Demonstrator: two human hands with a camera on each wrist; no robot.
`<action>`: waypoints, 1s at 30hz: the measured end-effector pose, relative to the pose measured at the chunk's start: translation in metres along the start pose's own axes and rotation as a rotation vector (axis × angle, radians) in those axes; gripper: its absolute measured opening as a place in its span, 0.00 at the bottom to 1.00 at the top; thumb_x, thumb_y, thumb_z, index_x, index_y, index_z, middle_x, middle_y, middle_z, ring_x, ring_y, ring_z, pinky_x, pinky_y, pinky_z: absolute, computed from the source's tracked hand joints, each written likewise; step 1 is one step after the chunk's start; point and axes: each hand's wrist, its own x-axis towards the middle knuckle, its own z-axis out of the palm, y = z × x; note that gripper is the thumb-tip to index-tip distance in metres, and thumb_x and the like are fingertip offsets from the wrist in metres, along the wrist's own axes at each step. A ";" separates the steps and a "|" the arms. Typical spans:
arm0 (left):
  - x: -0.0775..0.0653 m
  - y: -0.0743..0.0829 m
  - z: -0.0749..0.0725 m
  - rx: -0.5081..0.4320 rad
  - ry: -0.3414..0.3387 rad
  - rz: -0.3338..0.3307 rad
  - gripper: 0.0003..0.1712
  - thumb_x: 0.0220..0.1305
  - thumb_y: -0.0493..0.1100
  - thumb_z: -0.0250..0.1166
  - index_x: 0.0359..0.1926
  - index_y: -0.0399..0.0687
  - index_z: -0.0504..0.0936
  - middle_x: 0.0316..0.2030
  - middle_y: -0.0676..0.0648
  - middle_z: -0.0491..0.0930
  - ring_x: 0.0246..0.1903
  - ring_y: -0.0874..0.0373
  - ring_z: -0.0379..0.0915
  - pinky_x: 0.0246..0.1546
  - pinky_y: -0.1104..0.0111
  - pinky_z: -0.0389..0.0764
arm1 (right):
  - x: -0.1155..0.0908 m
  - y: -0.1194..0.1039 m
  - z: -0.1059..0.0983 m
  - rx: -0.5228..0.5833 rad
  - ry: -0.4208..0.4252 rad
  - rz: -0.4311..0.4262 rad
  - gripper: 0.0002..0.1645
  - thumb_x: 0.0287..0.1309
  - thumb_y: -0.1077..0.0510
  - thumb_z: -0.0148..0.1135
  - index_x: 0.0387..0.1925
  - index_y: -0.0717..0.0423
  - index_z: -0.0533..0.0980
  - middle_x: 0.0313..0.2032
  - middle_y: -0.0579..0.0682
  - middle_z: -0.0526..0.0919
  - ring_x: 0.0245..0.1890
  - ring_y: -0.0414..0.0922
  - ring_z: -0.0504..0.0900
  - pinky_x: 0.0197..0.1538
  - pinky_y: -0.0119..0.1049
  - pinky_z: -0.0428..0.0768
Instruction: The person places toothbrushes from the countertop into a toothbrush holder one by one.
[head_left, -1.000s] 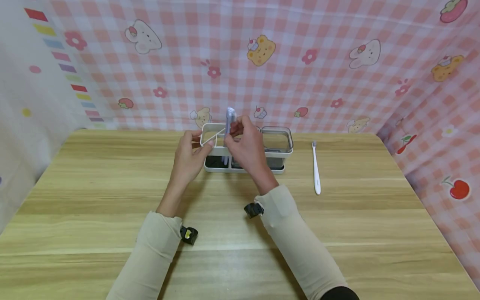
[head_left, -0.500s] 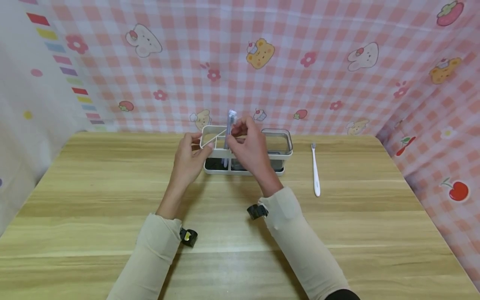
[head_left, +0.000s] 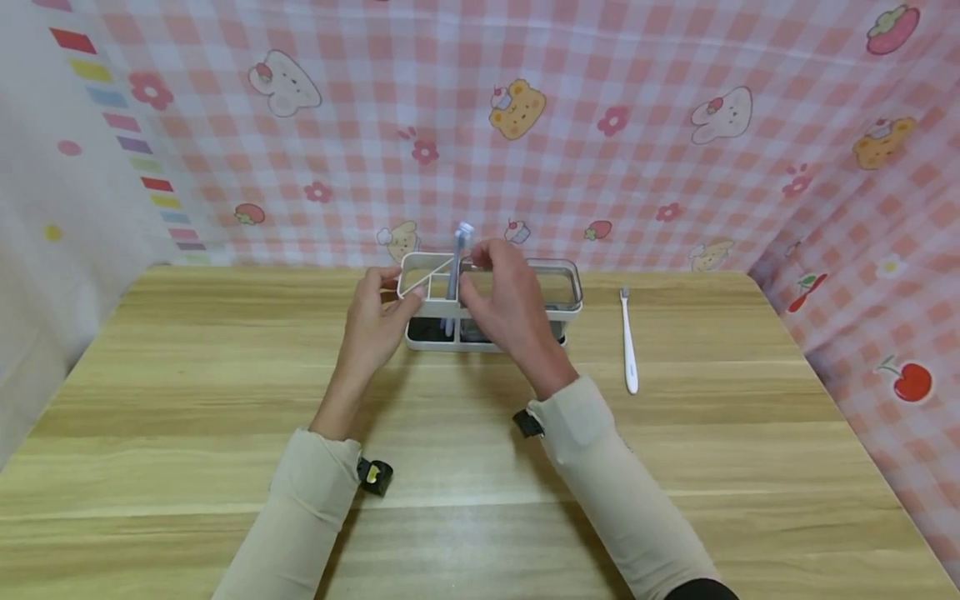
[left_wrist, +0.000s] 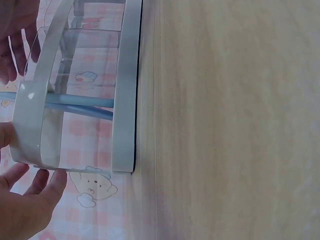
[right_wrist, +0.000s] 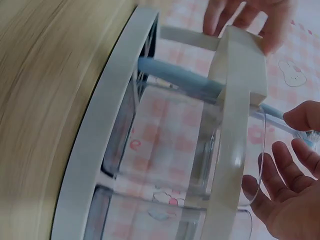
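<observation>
A white toothbrush holder (head_left: 561,315) stands at the back of the table, with slots at its left end. My left hand (head_left: 375,308) grips that end, thumb in front and fingers behind the upper rim. Two blue toothbrushes (left_wrist: 85,101) stand in one slot, close together, heads up and feet low in the frame. My right hand (head_left: 510,300) is just right of them, over the holder's middle. In the right wrist view its thumb and fingers (right_wrist: 285,175) are spread, pinching nothing, around the rim of a clear cup (right_wrist: 165,135). Whether they touch that rim, I cannot tell.
A white toothbrush (head_left: 629,346) lies on the wooden table (head_left: 480,533), right of the holder. A second clear cup (head_left: 558,265) sits in the holder's right end. Behind the table hangs a pink checked cloth (head_left: 570,183).
My right hand's fingers have let go of the blue toothbrush and moved slightly right. The toothbrush stays standing in the slot. My left hand keeps its grip on the holder.
</observation>
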 end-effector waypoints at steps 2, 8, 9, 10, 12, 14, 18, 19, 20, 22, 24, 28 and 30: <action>0.000 0.000 0.000 0.001 -0.002 0.004 0.27 0.69 0.39 0.65 0.62 0.29 0.69 0.57 0.33 0.71 0.55 0.43 0.72 0.60 0.60 0.79 | -0.001 0.001 -0.001 -0.060 0.006 -0.033 0.16 0.66 0.59 0.65 0.52 0.62 0.77 0.50 0.55 0.80 0.52 0.51 0.77 0.56 0.40 0.79; 0.001 -0.001 0.001 0.008 -0.003 0.017 0.27 0.69 0.39 0.64 0.62 0.28 0.68 0.57 0.32 0.71 0.55 0.43 0.72 0.60 0.59 0.78 | -0.005 0.007 -0.006 -0.167 0.025 -0.111 0.16 0.65 0.57 0.66 0.51 0.60 0.81 0.50 0.54 0.81 0.51 0.50 0.77 0.53 0.42 0.79; 0.001 -0.001 0.001 0.009 -0.003 0.016 0.27 0.69 0.39 0.64 0.62 0.28 0.68 0.57 0.32 0.71 0.55 0.43 0.72 0.60 0.59 0.78 | -0.005 0.008 -0.007 -0.185 0.028 -0.124 0.16 0.65 0.57 0.66 0.51 0.60 0.81 0.50 0.54 0.82 0.52 0.50 0.77 0.54 0.42 0.79; 0.001 0.000 0.001 0.009 -0.004 0.013 0.27 0.69 0.39 0.64 0.62 0.29 0.68 0.57 0.32 0.71 0.55 0.43 0.71 0.60 0.59 0.78 | -0.005 0.010 -0.008 -0.199 0.033 -0.139 0.16 0.64 0.57 0.66 0.51 0.60 0.82 0.51 0.54 0.82 0.52 0.50 0.77 0.56 0.43 0.78; 0.000 0.000 0.000 0.012 -0.005 0.007 0.27 0.70 0.39 0.64 0.63 0.29 0.68 0.57 0.32 0.71 0.56 0.43 0.71 0.60 0.59 0.78 | -0.006 0.012 -0.010 -0.229 0.046 -0.161 0.17 0.64 0.57 0.66 0.52 0.59 0.83 0.53 0.56 0.82 0.55 0.52 0.78 0.60 0.44 0.77; 0.000 0.000 0.000 0.016 -0.007 0.001 0.27 0.70 0.40 0.64 0.63 0.29 0.68 0.57 0.32 0.71 0.56 0.43 0.71 0.60 0.59 0.78 | -0.006 0.016 -0.013 -0.257 0.060 -0.183 0.18 0.64 0.57 0.66 0.53 0.59 0.82 0.56 0.58 0.81 0.59 0.54 0.77 0.64 0.47 0.75; 0.000 0.001 0.001 0.015 -0.010 -0.001 0.27 0.70 0.40 0.64 0.63 0.29 0.68 0.57 0.32 0.71 0.56 0.42 0.71 0.60 0.58 0.78 | -0.007 0.023 -0.018 -0.302 0.080 -0.186 0.19 0.63 0.56 0.66 0.54 0.58 0.82 0.61 0.61 0.78 0.64 0.57 0.73 0.69 0.51 0.70; 0.000 0.001 0.001 0.015 -0.010 -0.001 0.27 0.70 0.40 0.64 0.63 0.29 0.68 0.57 0.32 0.71 0.56 0.42 0.71 0.60 0.58 0.78 | -0.008 0.025 -0.020 -0.320 0.079 -0.182 0.20 0.63 0.55 0.66 0.55 0.58 0.82 0.62 0.61 0.77 0.65 0.57 0.72 0.69 0.52 0.69; 0.000 0.001 0.000 0.015 -0.009 0.001 0.27 0.70 0.40 0.64 0.63 0.29 0.68 0.57 0.32 0.71 0.55 0.42 0.71 0.60 0.58 0.78 | -0.008 0.027 -0.021 -0.336 0.080 -0.178 0.21 0.63 0.54 0.66 0.55 0.58 0.81 0.63 0.61 0.77 0.66 0.57 0.71 0.70 0.53 0.68; 0.000 0.001 0.000 0.017 -0.009 0.002 0.27 0.70 0.40 0.64 0.63 0.29 0.68 0.57 0.32 0.71 0.55 0.43 0.71 0.60 0.58 0.78 | -0.010 0.031 -0.025 -0.371 0.072 -0.161 0.23 0.64 0.52 0.66 0.58 0.58 0.80 0.65 0.61 0.75 0.68 0.58 0.69 0.71 0.56 0.65; 0.000 0.001 0.000 0.017 -0.011 0.002 0.28 0.70 0.40 0.64 0.63 0.29 0.68 0.57 0.32 0.71 0.55 0.43 0.71 0.59 0.58 0.78 | -0.011 0.034 -0.029 -0.393 0.060 -0.138 0.25 0.65 0.51 0.66 0.60 0.59 0.79 0.67 0.61 0.73 0.70 0.59 0.66 0.73 0.59 0.61; 0.000 0.001 0.000 0.013 -0.010 0.003 0.27 0.70 0.40 0.64 0.63 0.29 0.68 0.56 0.32 0.71 0.55 0.43 0.71 0.59 0.57 0.78 | -0.014 0.041 -0.037 -0.413 0.021 -0.059 0.29 0.68 0.47 0.64 0.64 0.58 0.76 0.72 0.61 0.65 0.75 0.59 0.57 0.76 0.61 0.49; 0.000 0.000 0.000 0.010 -0.011 0.002 0.27 0.70 0.40 0.64 0.63 0.29 0.68 0.57 0.32 0.71 0.55 0.42 0.70 0.59 0.57 0.78 | -0.015 0.044 -0.041 -0.424 0.004 -0.021 0.31 0.70 0.44 0.61 0.66 0.58 0.74 0.74 0.61 0.62 0.76 0.58 0.54 0.77 0.60 0.45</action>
